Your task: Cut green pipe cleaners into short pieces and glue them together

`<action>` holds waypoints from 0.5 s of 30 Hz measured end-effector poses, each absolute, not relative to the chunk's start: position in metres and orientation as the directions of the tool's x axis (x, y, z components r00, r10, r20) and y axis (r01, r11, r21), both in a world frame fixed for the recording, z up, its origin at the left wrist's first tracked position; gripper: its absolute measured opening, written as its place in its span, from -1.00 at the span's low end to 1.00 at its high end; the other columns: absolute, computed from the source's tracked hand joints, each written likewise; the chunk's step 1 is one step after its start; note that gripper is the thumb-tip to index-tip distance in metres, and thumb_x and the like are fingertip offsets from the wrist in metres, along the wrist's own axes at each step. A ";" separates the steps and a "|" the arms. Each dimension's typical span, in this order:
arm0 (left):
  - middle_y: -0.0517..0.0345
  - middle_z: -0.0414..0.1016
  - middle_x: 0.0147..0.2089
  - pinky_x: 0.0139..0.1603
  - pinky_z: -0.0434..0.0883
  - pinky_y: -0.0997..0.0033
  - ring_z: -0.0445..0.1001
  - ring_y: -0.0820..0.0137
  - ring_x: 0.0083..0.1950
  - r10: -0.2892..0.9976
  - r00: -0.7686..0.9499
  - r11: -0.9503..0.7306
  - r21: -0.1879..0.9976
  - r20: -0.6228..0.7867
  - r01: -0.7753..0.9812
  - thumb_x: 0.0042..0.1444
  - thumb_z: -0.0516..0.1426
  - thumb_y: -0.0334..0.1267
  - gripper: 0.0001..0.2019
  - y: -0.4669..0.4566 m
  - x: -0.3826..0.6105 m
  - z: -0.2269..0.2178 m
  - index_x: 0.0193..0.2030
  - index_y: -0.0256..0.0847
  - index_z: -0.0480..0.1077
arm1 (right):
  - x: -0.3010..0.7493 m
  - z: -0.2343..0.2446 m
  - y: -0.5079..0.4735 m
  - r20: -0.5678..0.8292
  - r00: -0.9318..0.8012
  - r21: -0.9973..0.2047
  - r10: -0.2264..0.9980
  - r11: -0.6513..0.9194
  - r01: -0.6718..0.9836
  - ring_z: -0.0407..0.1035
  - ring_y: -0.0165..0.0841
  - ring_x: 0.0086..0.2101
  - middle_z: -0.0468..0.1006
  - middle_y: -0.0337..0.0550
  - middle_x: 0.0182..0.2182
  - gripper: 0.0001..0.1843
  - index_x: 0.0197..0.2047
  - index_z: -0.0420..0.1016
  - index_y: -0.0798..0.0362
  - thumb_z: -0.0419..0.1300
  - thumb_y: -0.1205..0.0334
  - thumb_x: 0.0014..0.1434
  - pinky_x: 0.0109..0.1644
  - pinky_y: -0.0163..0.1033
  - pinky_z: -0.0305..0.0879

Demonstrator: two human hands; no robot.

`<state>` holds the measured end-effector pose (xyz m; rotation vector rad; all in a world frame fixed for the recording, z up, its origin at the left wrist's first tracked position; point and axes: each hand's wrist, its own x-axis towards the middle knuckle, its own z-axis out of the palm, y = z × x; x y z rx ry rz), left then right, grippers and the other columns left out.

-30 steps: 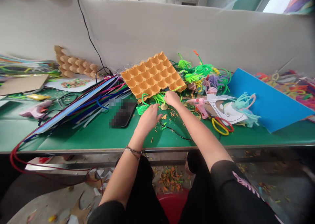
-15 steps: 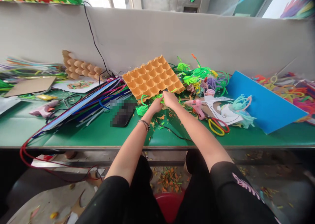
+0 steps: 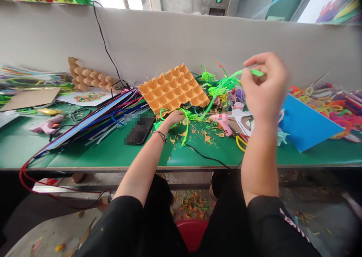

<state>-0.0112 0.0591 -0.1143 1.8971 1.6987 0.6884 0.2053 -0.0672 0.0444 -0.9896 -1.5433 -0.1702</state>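
Observation:
My right hand point(image 3: 267, 83) is raised at the right, fingers pinched on the end of a bright green pipe cleaner point(image 3: 213, 98). That strand runs down leftward to the table. Beside the lower edge of an egg tray point(image 3: 175, 89), my left hand point(image 3: 175, 117) is closed around green pipe cleaners whose loose ends curl out around it; the fingertips are partly hidden. A pink glue gun point(image 3: 222, 122) lies right of the left hand, among cardboard scraps point(image 3: 207, 137). Scissors with a yellow handle point(image 3: 241, 143) are partly covered by my right forearm.
A dark phone point(image 3: 140, 130), partly pixelated, lies left of my left hand. Farther left are bundled pipe cleaners and another pink glue gun point(image 3: 48, 124). A blue board point(image 3: 308, 123) leans at the right before a colourful pile point(image 3: 319, 102). A black cable point(image 3: 207, 157) crosses the table.
My right hand has moved from beside the left hand up and to the right, drawing out one green pipe cleaner. My left hand has stayed near the egg tray.

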 end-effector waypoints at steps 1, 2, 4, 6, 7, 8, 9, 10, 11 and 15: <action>-0.05 0.47 -0.09 0.05 0.34 0.23 0.42 0.25 -0.02 0.994 0.103 -0.108 0.665 0.047 0.739 0.08 0.13 -0.30 -0.80 0.056 -0.015 -0.108 -0.18 -0.36 0.44 | 0.211 0.046 -0.073 0.870 0.097 -0.437 0.484 0.663 0.608 0.33 -0.52 -0.48 0.49 -0.27 -0.39 -0.88 -0.26 0.42 -0.01 0.07 0.23 0.17 -0.41 -0.29 0.17; -0.10 0.48 -0.08 0.08 0.31 0.22 0.41 0.20 0.00 0.992 0.105 -0.121 0.670 0.063 0.733 0.08 0.12 -0.32 -0.79 0.052 -0.017 -0.101 -0.18 -0.39 0.44 | 0.215 0.046 -0.078 0.859 0.086 -0.460 0.504 0.688 0.561 0.34 -0.52 -0.47 0.50 -0.28 -0.42 -0.88 -0.27 0.44 -0.03 0.09 0.21 0.17 -0.40 -0.29 0.18; -0.14 0.43 0.03 0.12 0.27 0.24 0.37 0.20 0.08 0.986 0.104 -0.163 0.693 0.128 0.702 0.16 0.03 -0.27 -0.70 0.036 -0.020 -0.084 -0.04 -0.41 0.39 | 0.215 0.044 -0.084 0.832 0.047 -0.508 0.553 0.726 0.463 0.36 -0.52 -0.47 0.49 -0.30 -0.49 -0.88 -0.29 0.47 -0.05 0.10 0.22 0.17 -0.39 -0.31 0.23; 0.05 0.37 0.13 0.12 0.26 0.40 0.33 0.38 0.13 0.964 0.163 -0.266 0.740 0.210 0.618 0.25 -0.12 -0.18 -0.63 0.012 -0.016 -0.065 0.12 -0.23 0.27 | 0.206 0.040 -0.084 0.794 -0.026 -0.555 0.607 0.742 0.375 0.35 -0.54 -0.50 0.47 -0.31 -0.52 -0.85 -0.28 0.48 -0.02 0.08 0.22 0.20 -0.40 -0.34 0.27; 0.06 0.36 0.14 0.11 0.27 0.42 0.32 0.41 0.13 0.928 0.256 -0.361 0.828 0.272 0.429 0.28 -0.20 -0.15 -0.59 -0.001 -0.012 -0.056 0.15 -0.20 0.22 | 0.198 0.037 -0.081 0.767 -0.078 -0.580 0.637 0.739 0.343 0.35 -0.54 -0.50 0.47 -0.31 -0.52 -0.81 -0.27 0.48 -0.01 0.05 0.19 0.22 -0.39 -0.35 0.29; 0.05 0.37 0.11 0.07 0.30 0.41 0.36 0.43 0.09 0.884 0.354 -0.403 0.881 0.305 0.248 0.29 -0.27 -0.13 -0.56 -0.015 -0.008 -0.048 0.18 -0.18 0.19 | 0.190 0.034 -0.076 0.739 -0.123 -0.599 0.662 0.730 0.327 0.36 -0.54 -0.50 0.48 -0.30 -0.50 -0.78 -0.24 0.47 -0.01 0.02 0.15 0.24 -0.38 -0.36 0.31; 0.03 0.42 0.03 -0.01 0.34 0.42 0.42 0.46 -0.03 0.857 0.418 -0.381 0.917 0.302 0.119 0.29 -0.31 -0.13 -0.54 -0.026 -0.004 -0.042 0.18 -0.17 0.20 | 0.181 0.030 -0.069 0.715 -0.161 -0.617 0.680 0.723 0.312 0.37 -0.54 -0.48 0.49 -0.29 -0.48 -0.75 -0.21 0.46 0.00 0.00 0.12 0.25 -0.37 -0.37 0.32; 0.02 0.44 -0.07 -0.12 0.37 0.43 0.45 0.49 -0.17 0.832 0.478 -0.333 0.942 0.281 0.026 0.29 -0.30 -0.14 -0.55 -0.035 -0.001 -0.038 0.18 -0.18 0.20 | 0.172 0.025 -0.060 0.681 -0.215 -0.636 0.700 0.711 0.300 0.39 -0.53 -0.46 0.50 -0.27 -0.46 -0.74 -0.17 0.44 0.01 -0.01 0.10 0.25 -0.35 -0.37 0.33; 0.05 0.45 -0.18 -0.25 0.37 0.47 0.41 0.54 -0.34 0.821 0.506 -0.284 0.958 0.263 -0.037 0.28 -0.23 -0.17 -0.59 -0.041 0.002 -0.035 0.15 -0.17 0.22 | 0.163 0.019 -0.048 0.644 -0.257 -0.657 0.721 0.693 0.298 0.40 -0.52 -0.44 0.51 -0.25 -0.44 -0.72 -0.13 0.42 0.01 -0.02 0.08 0.26 -0.33 -0.37 0.34; 0.29 0.14 -0.54 -0.63 0.07 0.61 -0.03 0.67 -0.66 0.954 0.283 -0.115 0.992 0.094 0.056 0.20 -0.10 -0.29 -0.70 -0.023 0.000 -0.046 -0.01 -0.18 0.34 | 0.140 -0.015 0.008 0.522 -0.201 -0.690 0.829 0.549 0.471 0.43 -0.48 -0.39 0.55 -0.15 -0.32 -0.59 0.09 0.25 0.05 -0.23 0.11 0.33 -0.27 -0.37 0.33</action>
